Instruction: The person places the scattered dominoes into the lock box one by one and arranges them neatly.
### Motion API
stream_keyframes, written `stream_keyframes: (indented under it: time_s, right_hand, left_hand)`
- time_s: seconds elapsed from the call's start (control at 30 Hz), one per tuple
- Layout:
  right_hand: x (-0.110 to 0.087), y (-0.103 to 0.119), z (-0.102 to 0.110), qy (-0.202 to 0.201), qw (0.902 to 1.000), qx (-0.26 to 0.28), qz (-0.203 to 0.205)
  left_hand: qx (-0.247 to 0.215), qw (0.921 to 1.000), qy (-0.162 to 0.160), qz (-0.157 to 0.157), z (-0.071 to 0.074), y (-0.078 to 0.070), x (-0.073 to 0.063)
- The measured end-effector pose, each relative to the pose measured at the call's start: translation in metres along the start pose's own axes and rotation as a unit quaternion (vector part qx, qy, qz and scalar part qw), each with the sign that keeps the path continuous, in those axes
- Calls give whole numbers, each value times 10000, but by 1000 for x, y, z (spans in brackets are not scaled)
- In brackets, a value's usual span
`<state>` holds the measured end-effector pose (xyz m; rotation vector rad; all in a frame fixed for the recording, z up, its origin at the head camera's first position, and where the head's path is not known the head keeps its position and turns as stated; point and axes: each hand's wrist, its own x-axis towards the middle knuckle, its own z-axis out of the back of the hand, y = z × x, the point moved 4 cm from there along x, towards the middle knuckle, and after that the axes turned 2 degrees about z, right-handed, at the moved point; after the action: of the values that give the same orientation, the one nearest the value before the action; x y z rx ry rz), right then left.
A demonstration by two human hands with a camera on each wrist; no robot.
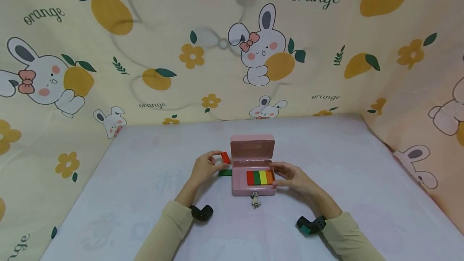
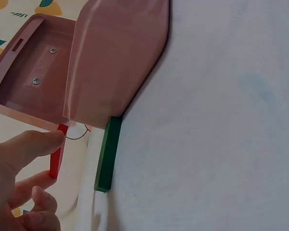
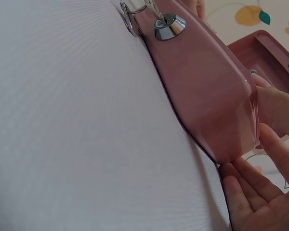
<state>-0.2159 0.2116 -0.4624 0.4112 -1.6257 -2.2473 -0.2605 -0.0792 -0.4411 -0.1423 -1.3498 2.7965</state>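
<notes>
In the head view, pinches a red rectangular block (image 1: 225,157) between thumb and finger of the left hand (image 1: 203,168), just left of the pink cash box (image 1: 239,178), near the hinge of its raised lid (image 1: 252,150). Tilts the block's long axis steeply, top end leaning left — unlike the row of coloured blocks (image 1: 259,177) in the right part of the box, set with long axes front to back beside a bare strip of floor on the left. Lies far nearer the left hand than the right, with that strip to the right and towards the person. Curls the right hand (image 1: 299,178) about the box's right end, thumb and fingers parted. In the left wrist view, shows the red block almost edge-on, a digit near each end, other fingers bent — and beyond it a green block (image 2: 108,154) on the tabletop (image 2: 221,134), one end against the box. In the right wrist view, sets one digit at the rim, others low along the end wall, well away from the keyed lock (image 3: 170,30); gives no sight of the red block.
</notes>
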Motion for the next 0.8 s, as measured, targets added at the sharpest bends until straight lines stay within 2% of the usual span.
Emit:
stream_keyframes:
  time_s: [0.2,0.8]
  right_hand:
    - [1,0,0,33,10000,-24,25]
    - [0,-1,0,61,9998,186,2]
  left_hand:
    - [13,9997,-50,-230,3,-3,-6]
    - [-24,9989,-86,-468,6,-3,-14]
